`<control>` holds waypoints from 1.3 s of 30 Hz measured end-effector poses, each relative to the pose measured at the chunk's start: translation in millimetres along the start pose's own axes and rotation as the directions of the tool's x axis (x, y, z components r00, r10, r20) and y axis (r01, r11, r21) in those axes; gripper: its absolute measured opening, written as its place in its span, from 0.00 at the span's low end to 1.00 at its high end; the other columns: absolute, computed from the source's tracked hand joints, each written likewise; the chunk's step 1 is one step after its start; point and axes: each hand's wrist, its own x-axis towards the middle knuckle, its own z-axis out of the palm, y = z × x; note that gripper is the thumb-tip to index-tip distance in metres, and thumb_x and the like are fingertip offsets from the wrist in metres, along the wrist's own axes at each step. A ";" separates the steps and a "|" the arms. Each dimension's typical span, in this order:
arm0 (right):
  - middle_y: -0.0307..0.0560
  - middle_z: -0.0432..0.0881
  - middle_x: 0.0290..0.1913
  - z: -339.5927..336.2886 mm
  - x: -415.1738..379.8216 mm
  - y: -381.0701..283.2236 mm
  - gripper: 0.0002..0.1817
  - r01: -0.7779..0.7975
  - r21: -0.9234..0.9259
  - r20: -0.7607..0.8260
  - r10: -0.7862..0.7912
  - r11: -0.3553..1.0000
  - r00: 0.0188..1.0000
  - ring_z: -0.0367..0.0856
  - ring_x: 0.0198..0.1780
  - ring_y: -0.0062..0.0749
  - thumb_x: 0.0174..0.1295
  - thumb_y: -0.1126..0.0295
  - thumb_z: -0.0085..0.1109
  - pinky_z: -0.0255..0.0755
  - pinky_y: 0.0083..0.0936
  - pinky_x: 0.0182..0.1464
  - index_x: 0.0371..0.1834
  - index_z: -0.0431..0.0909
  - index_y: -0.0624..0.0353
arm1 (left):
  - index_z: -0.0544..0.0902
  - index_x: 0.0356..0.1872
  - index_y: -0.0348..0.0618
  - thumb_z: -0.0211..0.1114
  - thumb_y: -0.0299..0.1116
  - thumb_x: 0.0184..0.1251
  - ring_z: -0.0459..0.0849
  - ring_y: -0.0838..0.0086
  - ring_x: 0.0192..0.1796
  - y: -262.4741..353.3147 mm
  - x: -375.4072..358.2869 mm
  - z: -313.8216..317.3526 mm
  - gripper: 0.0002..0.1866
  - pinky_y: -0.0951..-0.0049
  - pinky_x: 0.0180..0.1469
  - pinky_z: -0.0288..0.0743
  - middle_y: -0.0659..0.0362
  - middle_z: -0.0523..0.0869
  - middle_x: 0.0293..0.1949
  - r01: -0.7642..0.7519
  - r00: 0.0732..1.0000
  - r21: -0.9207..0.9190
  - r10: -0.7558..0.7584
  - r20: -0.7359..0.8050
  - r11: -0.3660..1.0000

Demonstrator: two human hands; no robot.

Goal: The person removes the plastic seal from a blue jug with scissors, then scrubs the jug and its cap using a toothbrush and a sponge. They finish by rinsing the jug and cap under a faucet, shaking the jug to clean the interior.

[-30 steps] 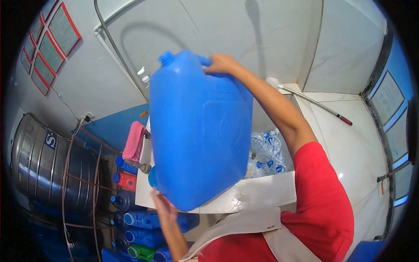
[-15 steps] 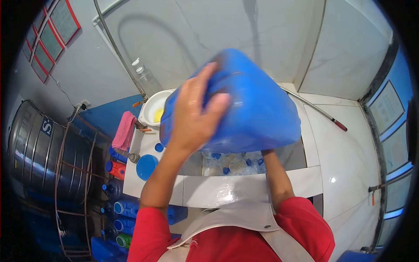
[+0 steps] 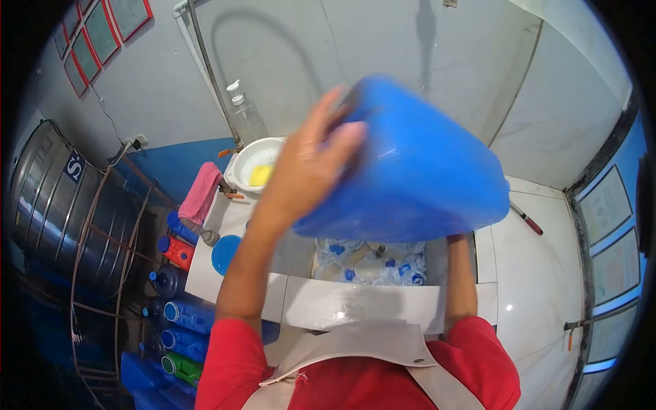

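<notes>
Above the sink I hold a large blue water jug [image 3: 417, 164], tilted and slightly blurred. My left hand [image 3: 311, 160] grips its upper left end, fingers curled over the edge. My right forearm [image 3: 460, 280] reaches up beneath the jug's right end; the hand itself is hidden behind the plastic, bearing the jug from below. Under the jug, the sink holds water with clear plastic pieces and blue caps [image 3: 350, 274]. A round blue lid [image 3: 225, 254] lies on the tiled counter [image 3: 239, 205] by my left forearm.
A white basin [image 3: 239, 171] holds a yellow sponge [image 3: 260, 175], beside a pump bottle [image 3: 247, 119]. A pink towel [image 3: 201, 193] hangs over a pipe at the left. Several jugs [image 3: 188, 316] crowd the floor there, near a steel tank [image 3: 75, 212]. A red-handled pole [image 3: 527, 220] rests at right.
The jug has shifted right and turned, with both hands still at it. More of the sink's contents shows beneath it. My view has shifted slightly.
</notes>
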 end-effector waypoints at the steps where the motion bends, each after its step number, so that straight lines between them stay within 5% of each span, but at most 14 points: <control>1: 0.62 0.80 0.43 -14.0 8.2 -14.6 0.31 0.015 -0.084 -0.006 -0.016 0.996 1.000 0.80 0.47 0.49 0.45 0.61 0.56 0.74 0.36 0.47 0.57 0.72 0.61 | 0.67 0.61 0.33 0.57 0.46 0.64 0.78 0.55 0.53 -21.2 -7.7 -16.6 0.30 0.64 0.57 0.68 0.40 0.78 0.50 0.173 0.984 -0.072 -0.175 -0.031 0.982; 3: 0.62 0.80 0.43 -27.5 14.0 -40.5 0.32 0.056 -0.369 -0.009 -0.064 0.928 0.998 0.80 0.47 0.49 0.45 0.62 0.56 0.74 0.36 0.47 0.58 0.71 0.61 | 0.69 0.59 0.34 0.58 0.42 0.64 0.78 0.59 0.54 -83.0 -22.9 -29.9 0.27 0.66 0.57 0.68 0.43 0.79 0.50 0.271 0.946 0.169 -0.229 -0.232 0.948; 6: 0.62 0.80 0.43 16.8 -17.9 -69.9 0.33 0.147 -0.918 0.049 -0.263 0.368 0.964 0.80 0.47 0.49 0.45 0.62 0.55 0.74 0.35 0.47 0.59 0.70 0.61 | 0.74 0.53 0.33 0.60 0.38 0.62 0.78 0.54 0.54 -110.9 -33.1 0.8 0.22 0.64 0.57 0.68 0.43 0.79 0.51 0.127 0.986 0.191 -0.103 -0.132 0.973; 11: 0.58 0.81 0.34 124.6 -82.5 -28.6 0.41 0.462 -0.880 0.467 -0.375 -0.111 0.801 0.81 0.36 0.49 0.40 0.62 0.64 0.74 0.40 0.37 0.61 0.65 0.69 | 0.72 0.55 0.37 0.61 0.32 0.55 0.73 0.55 0.56 -154.0 -53.3 102.1 0.24 0.60 0.57 0.67 0.44 0.77 0.50 -0.181 0.950 0.496 0.020 0.313 0.849; 15: 0.59 0.81 0.35 159.7 -85.4 -18.7 0.45 0.530 -0.845 0.522 -0.329 -0.072 0.787 0.81 0.37 0.51 0.39 0.61 0.67 0.74 0.43 0.38 0.62 0.61 0.73 | 0.72 0.53 0.36 0.63 0.33 0.53 0.78 0.54 0.50 -187.6 -56.9 124.8 0.24 0.56 0.50 0.71 0.45 0.79 0.47 -0.224 0.938 0.693 -0.042 0.344 0.685; 17: 0.62 0.81 0.36 169.6 -78.4 -30.1 0.35 0.715 -0.694 0.717 -0.010 0.088 0.697 0.82 0.38 0.52 0.42 0.61 0.64 0.74 0.45 0.40 0.54 0.71 0.71 | 0.73 0.51 0.40 0.64 0.36 0.52 0.81 0.51 0.42 -204.3 -46.8 114.5 0.23 0.53 0.41 0.73 0.46 0.82 0.39 0.047 0.870 0.708 -0.377 0.318 0.705; 19: 0.62 0.81 0.33 198.7 -47.3 -50.5 0.19 0.786 -0.611 0.778 0.254 0.094 0.574 0.80 0.36 0.53 0.46 0.63 0.61 0.73 0.43 0.40 0.37 0.80 0.66 | 0.74 0.49 0.42 0.65 0.37 0.51 0.81 0.50 0.38 -222.6 -47.5 96.4 0.22 0.53 0.39 0.73 0.46 0.83 0.35 0.046 0.866 0.672 -0.365 0.341 0.739; 20: 0.62 0.80 0.27 217.7 -25.5 -38.9 0.12 0.767 -0.602 0.792 0.041 0.223 0.610 0.82 0.32 0.49 0.49 0.65 0.57 0.74 0.40 0.38 0.26 0.80 0.66 | 0.75 0.48 0.45 0.65 0.38 0.51 0.82 0.50 0.35 -230.4 -48.9 85.8 0.21 0.54 0.37 0.73 0.47 0.83 0.31 0.030 0.873 0.647 -0.335 0.354 0.762; 23: 0.56 0.81 0.22 261.4 11.9 -30.8 0.12 0.398 -0.653 0.683 0.274 0.645 0.677 0.83 0.24 0.38 0.52 0.71 0.49 0.76 0.32 0.30 0.24 0.78 0.70 | 0.76 0.44 0.46 0.66 0.40 0.51 0.82 0.52 0.38 -241.4 -58.4 67.2 0.19 0.54 0.39 0.73 0.46 0.83 0.31 0.084 0.895 0.594 -0.322 0.307 0.800; 27: 0.53 0.80 0.21 283.4 10.4 -54.9 0.10 0.585 -0.686 0.717 0.263 0.433 0.646 0.83 0.24 0.36 0.53 0.74 0.51 0.77 0.29 0.28 0.22 0.77 0.72 | 0.77 0.45 0.47 0.65 0.40 0.51 0.82 0.51 0.39 -243.7 -67.3 57.6 0.19 0.54 0.40 0.74 0.47 0.84 0.33 0.221 0.879 0.554 -0.410 0.242 0.803; 30: 0.51 0.79 0.20 287.7 17.1 -63.2 0.06 0.235 -0.757 0.592 0.488 0.610 0.641 0.83 0.24 0.34 0.51 0.78 0.53 0.77 0.26 0.27 0.24 0.77 0.72 | 0.78 0.48 0.48 0.65 0.42 0.52 0.82 0.51 0.40 -259.3 -67.1 66.5 0.21 0.55 0.40 0.74 0.46 0.84 0.35 0.332 0.875 0.446 -0.448 0.184 0.831; 33: 0.50 0.80 0.21 287.1 15.5 -72.5 0.05 0.848 -0.422 0.886 0.345 0.319 0.311 0.83 0.24 0.33 0.49 0.79 0.55 0.77 0.25 0.27 0.26 0.77 0.71 | 0.79 0.47 0.45 0.65 0.46 0.55 0.83 0.55 0.34 -278.2 -56.7 87.4 0.21 0.61 0.38 0.74 0.46 0.84 0.30 0.416 0.835 0.358 -0.507 0.213 0.836; 35: 0.49 0.80 0.21 290.6 -7.8 -95.0 0.04 0.241 -0.756 0.600 0.497 0.609 0.627 0.83 0.24 0.33 0.49 0.79 0.55 0.77 0.24 0.27 0.26 0.77 0.69 | 0.80 0.44 0.41 0.65 0.49 0.56 0.83 0.57 0.32 -293.1 -36.2 93.9 0.23 0.62 0.37 0.74 0.47 0.83 0.27 0.369 0.846 0.365 -0.471 0.250 0.855; 39: 0.49 0.80 0.22 294.0 -12.3 -97.7 0.04 0.108 -0.688 0.614 0.497 0.717 0.613 0.83 0.26 0.32 0.49 0.78 0.55 0.76 0.22 0.27 0.26 0.78 0.68 | 0.81 0.41 0.38 0.63 0.55 0.55 0.82 0.49 0.39 -297.0 -3.6 91.7 0.26 0.57 0.43 0.74 0.44 0.84 0.33 0.216 0.871 0.310 -0.326 0.368 0.926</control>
